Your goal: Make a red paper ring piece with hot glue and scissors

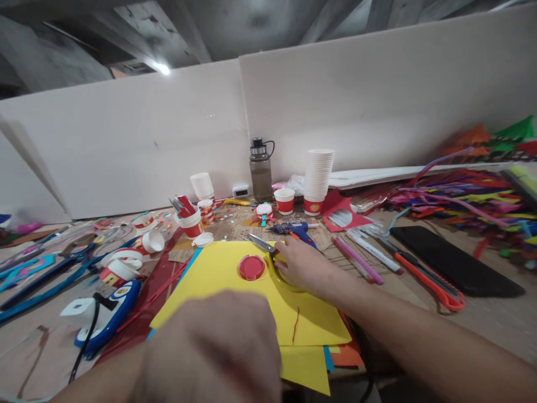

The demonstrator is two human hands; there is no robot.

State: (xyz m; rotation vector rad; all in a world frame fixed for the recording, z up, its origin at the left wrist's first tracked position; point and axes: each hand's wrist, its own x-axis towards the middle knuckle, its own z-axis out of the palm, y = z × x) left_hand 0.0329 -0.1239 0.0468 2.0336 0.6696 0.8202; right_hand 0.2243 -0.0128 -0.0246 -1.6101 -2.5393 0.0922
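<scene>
My right hand [300, 264] rests on the far right edge of a yellow paper sheet [226, 291] and is closed round the yellow handles of a pair of scissors [262, 244], whose blades point left and away. A red round lid [251, 267] lies on the sheet just left of that hand. My left hand [213, 347] is close to the camera, blurred, its back facing me over the sheet's near edge; its fingers are hidden.
A blue glue gun [296, 229] lies beyond the scissors. Red-and-white paper cups [318, 180], a water bottle [260, 169], pens [361, 257], an orange box cutter [432, 282], a black phone [455, 258] and coloured pipe cleaners [465, 196] fill the right. Cut cups and a blue device [104, 313] lie left.
</scene>
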